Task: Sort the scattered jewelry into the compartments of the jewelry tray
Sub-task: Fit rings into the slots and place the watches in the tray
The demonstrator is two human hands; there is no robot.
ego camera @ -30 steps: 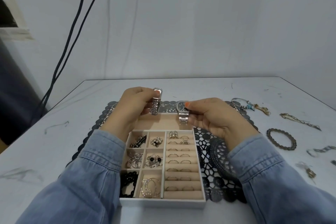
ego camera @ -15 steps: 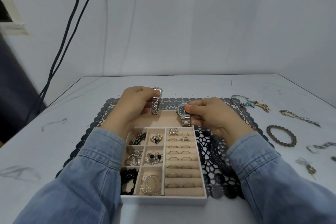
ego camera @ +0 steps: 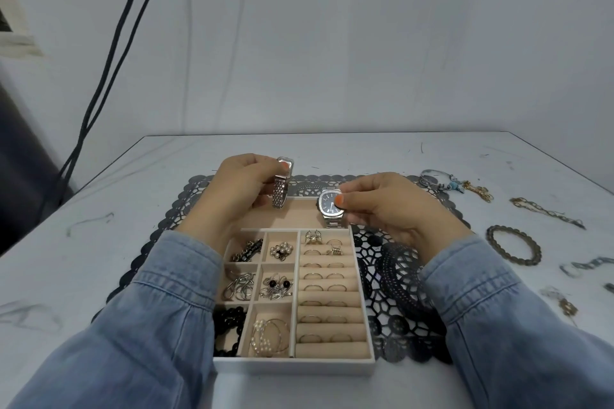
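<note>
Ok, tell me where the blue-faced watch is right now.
Head view: the right hand pinches the blue-faced watch at the right end of the far tray compartment, just behind the ring rows.

A scuffed white table [ego camera: 365, 156] carries a black openwork placemat [ego camera: 398, 276] at centre. From two to four o'clock of the mat, on the bare top, lie a bangle with blue charm [ego camera: 430, 179], gold chain [ego camera: 480, 192], link bracelet [ego camera: 545, 211], dark beaded bracelet [ego camera: 506, 228] and smaller pieces [ego camera: 588, 265].

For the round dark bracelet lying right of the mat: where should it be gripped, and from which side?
Probably best to take the bracelet by its arc nearest the mat, from above: one fingertip inside the loop, thumb outside. It lies flat, an open ring, apart from the nearby chain.
</note>
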